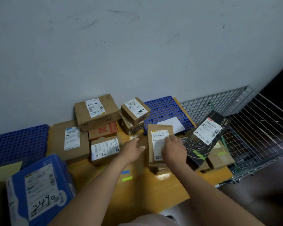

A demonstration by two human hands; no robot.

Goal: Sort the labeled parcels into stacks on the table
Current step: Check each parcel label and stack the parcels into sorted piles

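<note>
Forearms [95, 185] reach forward, left grip [135, 150] open beside brown parcel [157, 145], right grip [174, 150] curled holding it

Scuffed grey wall [137, 46] behind, wire cage [255, 128] at right.

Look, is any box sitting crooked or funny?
Yes. The black box on the right lies tilted, propped on the brown boxes beneath it instead of lying flat. The small box marked 2490 also sits twisted on the patterned box under it.
</note>
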